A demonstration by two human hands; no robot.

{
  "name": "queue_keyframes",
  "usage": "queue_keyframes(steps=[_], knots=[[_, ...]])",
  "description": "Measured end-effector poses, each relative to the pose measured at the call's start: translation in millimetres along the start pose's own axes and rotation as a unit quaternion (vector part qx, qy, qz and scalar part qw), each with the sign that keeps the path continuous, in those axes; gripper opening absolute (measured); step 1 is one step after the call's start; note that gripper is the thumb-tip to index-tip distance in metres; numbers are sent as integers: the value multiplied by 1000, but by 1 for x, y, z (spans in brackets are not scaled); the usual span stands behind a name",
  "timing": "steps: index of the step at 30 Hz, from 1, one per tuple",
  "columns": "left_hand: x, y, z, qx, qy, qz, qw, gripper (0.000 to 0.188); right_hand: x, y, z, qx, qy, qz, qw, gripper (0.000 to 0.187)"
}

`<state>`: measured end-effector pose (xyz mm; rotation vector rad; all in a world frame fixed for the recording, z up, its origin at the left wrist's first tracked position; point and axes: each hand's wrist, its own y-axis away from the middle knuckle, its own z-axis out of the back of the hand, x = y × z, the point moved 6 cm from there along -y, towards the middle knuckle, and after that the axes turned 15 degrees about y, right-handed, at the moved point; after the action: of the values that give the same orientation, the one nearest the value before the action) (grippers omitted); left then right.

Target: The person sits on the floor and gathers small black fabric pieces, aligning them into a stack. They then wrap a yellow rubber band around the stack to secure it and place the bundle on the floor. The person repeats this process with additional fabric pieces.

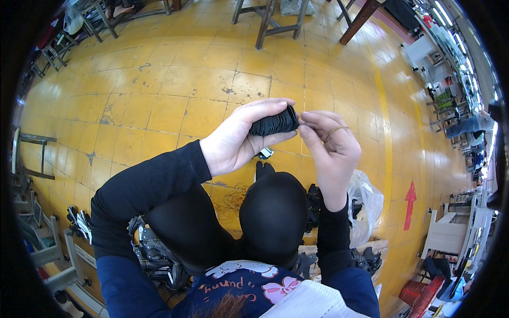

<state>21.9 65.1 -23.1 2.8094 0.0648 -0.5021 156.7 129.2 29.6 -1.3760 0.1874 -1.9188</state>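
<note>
My left hand (238,133) is wrapped round a thick stack of small black fabric pieces (274,122), their edges lined up in layers. The thumb lies over the top of the stack and the fingers run beneath it. At the stack's right end, my right hand (333,146) has thumb and forefinger pinched together, touching or almost touching the outermost piece. Whether a piece sits between those fingertips is too small to tell. A thin ring-like band (337,129) shows on a right finger.
Bundles of dark pieces (156,259) lie on the floor at my left. By my right arm are a clear plastic bag (365,204) and a wooden crate (377,246) with black pieces. A wooden stool (275,26) stands ahead; workbenches (445,233) line the right.
</note>
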Motion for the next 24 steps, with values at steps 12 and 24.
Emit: queue_keyframes(steps=[12,24], knots=[[-3,5,-5,6,-51,-40,998,35,4,0,-2,14,89,50,995,15],[-3,6,-8,19,-53,-32,998,35,-4,1,-3,48,-34,-36,998,13]])
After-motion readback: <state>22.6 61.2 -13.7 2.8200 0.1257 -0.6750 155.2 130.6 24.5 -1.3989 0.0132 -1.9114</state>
